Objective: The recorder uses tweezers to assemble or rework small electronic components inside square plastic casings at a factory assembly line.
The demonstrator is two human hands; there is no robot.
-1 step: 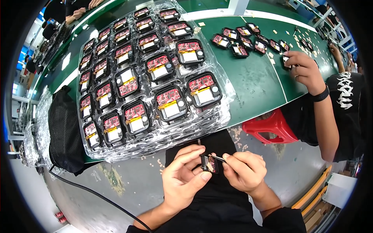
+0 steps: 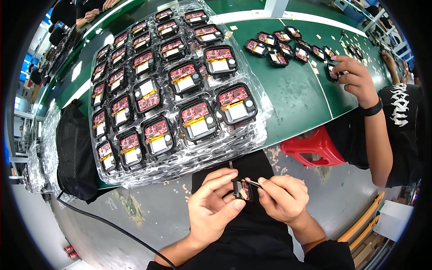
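Above my lap, my left hand (image 2: 213, 204) pinches a small black device housing (image 2: 236, 191) by its edge, between thumb and fingers. The housing is tilted, its open side toward my right hand, and part of a red circuit board shows inside. My right hand (image 2: 285, 198) is closed round a slim metal tool (image 2: 253, 183) that looks like tweezers. Its tip reaches the upper edge of the housing; whether it touches the board I cannot tell. Just beyond my hands stands a stack of clear plastic trays (image 2: 256, 130), the top one filled with similar black housings (image 2: 196, 120).
Loose housings (image 2: 284, 48) lie on the green table (image 2: 288, 99) at the far right. A co-worker's hand (image 2: 357, 81) holds another housing there. A red stool (image 2: 310, 146) stands below the table edge. At left are a black mesh bag (image 2: 76, 153) and a black cable (image 2: 112, 223).
The co-worker's hand has shifted slightly, and more of the housing under its fingers shows. My own hands, the housing and the tool have not visibly moved.
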